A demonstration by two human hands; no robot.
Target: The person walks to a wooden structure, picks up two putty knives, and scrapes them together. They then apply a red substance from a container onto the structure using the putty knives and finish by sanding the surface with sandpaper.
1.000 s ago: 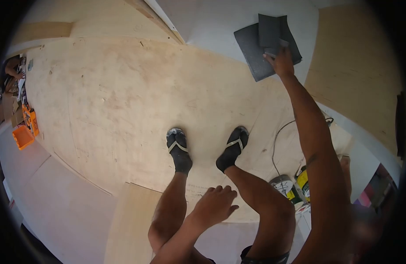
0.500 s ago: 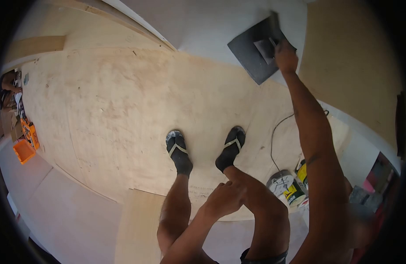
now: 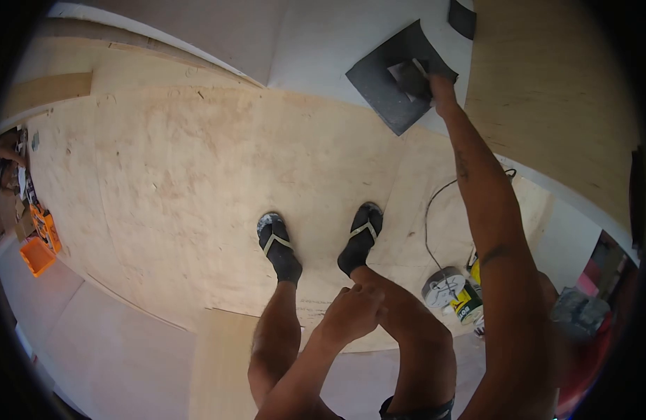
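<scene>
My right hand [image 3: 442, 93] is closed around a flat, square-bladed scraper [image 3: 409, 78], pressed down on a dark sheet that looks like sandpaper [image 3: 384, 89]. The sheet lies on a pale panel [image 3: 305, 52], one corner reaching over the wooden floor. Farther up and to the right sits a smaller dark piece [image 3: 462, 19] of similar material. My left hand [image 3: 352, 313] rests in a loose fist against my right knee; nothing shows in it, though its palm side is hidden.
Both feet, in sandals, stand on the plywood floor [image 3: 183, 161]. Paint-type tubs [image 3: 467, 304] and a cable [image 3: 428, 224] are by my right leg. At far left are an orange bin [image 3: 38, 257] and part of another person [image 3: 10, 150]. A wooden board [image 3: 547, 91] borders the right.
The small dark piece, blurred at the sheet's top edge before, now lies apart to the right. The scraper stays on the sheet in my right hand. My view has shifted slightly.
</scene>
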